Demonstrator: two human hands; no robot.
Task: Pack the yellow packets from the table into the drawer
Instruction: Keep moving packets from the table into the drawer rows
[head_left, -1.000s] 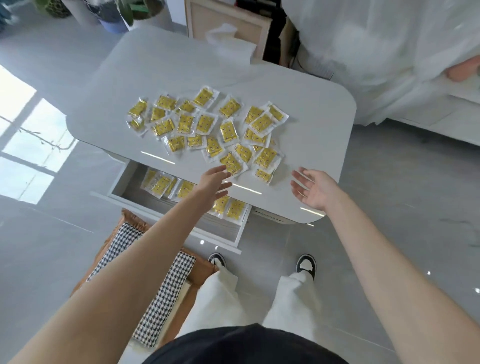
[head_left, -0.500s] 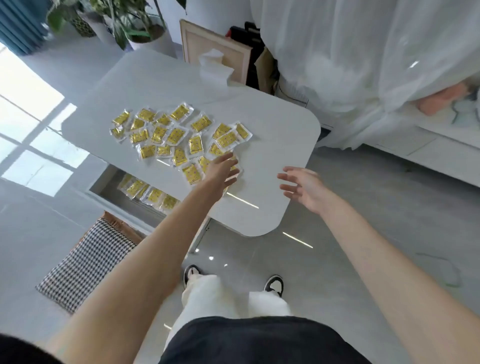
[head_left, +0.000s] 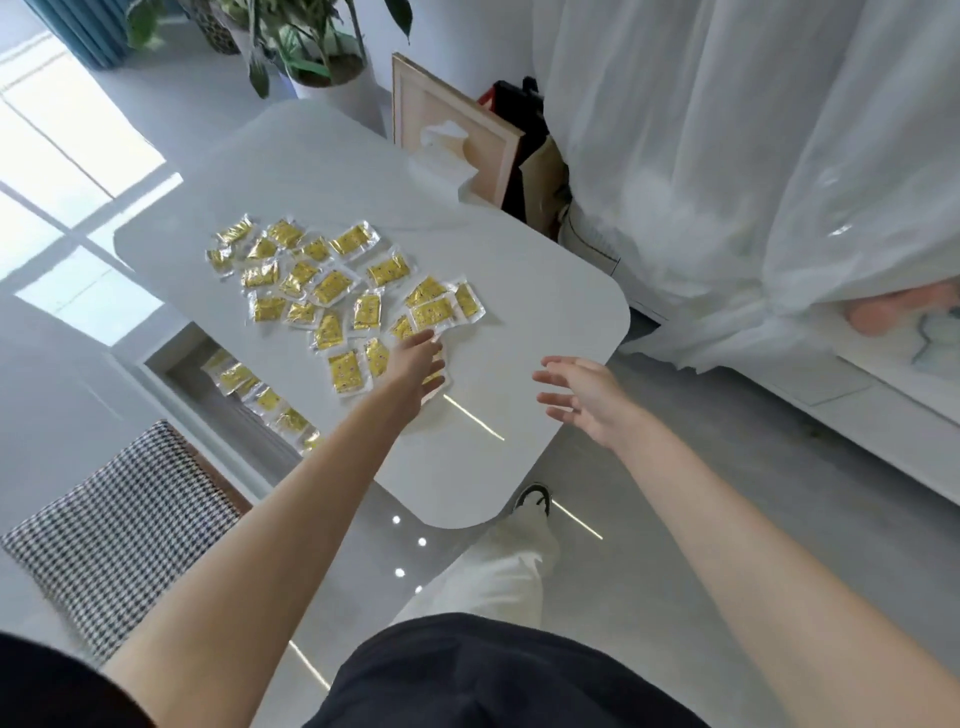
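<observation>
On the head camera I see the packets (head_left: 332, 291) spread on the table (head_left: 519, 270), at 10 o'clock from the middle of my view. The left hand (head_left: 415, 364) rests on the pile's 4 o'clock edge. Its fingers are straight and flat on packets and grip none. The right hand (head_left: 587, 400) is at 3 o'clock from it, over the table edge, fingers spread, holding nothing. The drawer (head_left: 176, 358) is open at 8 o'clock from the pile, with more packets inside.

Yellow packets (head_left: 331, 287); white table (head_left: 519, 291)
</observation>
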